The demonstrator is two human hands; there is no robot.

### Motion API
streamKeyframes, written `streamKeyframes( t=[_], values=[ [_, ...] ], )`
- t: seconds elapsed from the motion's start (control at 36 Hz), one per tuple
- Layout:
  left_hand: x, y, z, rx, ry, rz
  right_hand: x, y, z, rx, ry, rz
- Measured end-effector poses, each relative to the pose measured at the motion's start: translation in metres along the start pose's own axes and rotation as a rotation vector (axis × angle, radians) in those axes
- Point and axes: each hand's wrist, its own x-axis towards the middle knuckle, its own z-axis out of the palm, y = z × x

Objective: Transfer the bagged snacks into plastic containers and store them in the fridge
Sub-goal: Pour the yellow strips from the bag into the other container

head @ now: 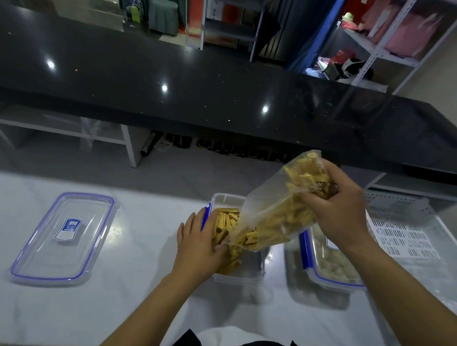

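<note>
Over container (pixel 253 276), bag (pixel 273 212) slants down-left.

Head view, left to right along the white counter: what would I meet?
Loose lid → left hand → open container of yellow sticks → lidded container of pale snacks → white slotted tray. Omitted: bag and right hand, overlapping both containers.

Thin clear plastic bag (pixel 271 201), crinkled and shiny, is packed with dry, matt yellow snack sticks (pixel 224 224). Below it, the open container (pixel 228 199) is smooth transparent plastic. At nine o'clock sits the lid (pixel 62 239), glossy clear plastic with a blue seal. At three o'clock is a perforated basket (pixel 404 235) in matt white plastic. The white tabletop (pixel 142 287) gleams, and at twelve o'clock the black counter (pixel 200 92) is polished, speckled and mirror-glossy.
</note>
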Motion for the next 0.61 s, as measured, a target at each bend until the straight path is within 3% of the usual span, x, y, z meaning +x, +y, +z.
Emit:
streamKeyframes(
  t=[0.17,0.36,0.61],
  values=[
    [-0.003,0.006,-0.013,-0.158,0.017,0.057,0.003,-0.009,0.018,-0.134,-0.082,-0.048],
    [-0.001,0.017,-0.051,-0.550,0.026,0.000,-0.003,-0.016,0.038,-0.225,-0.181,-0.173],
    [-0.003,0.046,-0.092,-0.645,0.063,0.184,-0.003,-0.029,0.053,-0.229,-0.209,-0.303]
  ],
)
